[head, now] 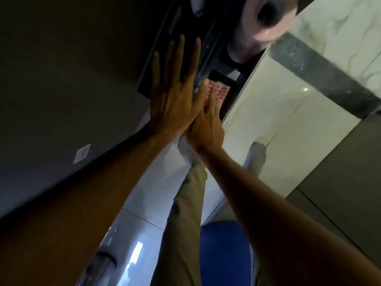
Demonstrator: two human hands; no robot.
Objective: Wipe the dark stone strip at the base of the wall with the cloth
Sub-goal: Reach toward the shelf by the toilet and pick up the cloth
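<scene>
The view is tilted and blurred. The dark speckled stone strip (321, 73) runs diagonally at the upper right, between white marble wall tiles and the glossy white floor. My left hand (175, 100) is stretched forward, flat, with its fingers spread over a black slatted panel (165, 58). Beside it, my right hand (208, 124) reaches forward with straight fingers. Its fingertips meet a pinkish ribbed thing (218, 91), possibly the cloth, at the panel's lower edge. Whether the fingers grip it is unclear.
A pale pink roll-shaped object (266, 23) lies at the top, next to the strip's end. My leg in beige trousers (185, 213) with a white sock stands on the floor tiles. A blue object (224, 254) is at the bottom. Grey panels fill the right.
</scene>
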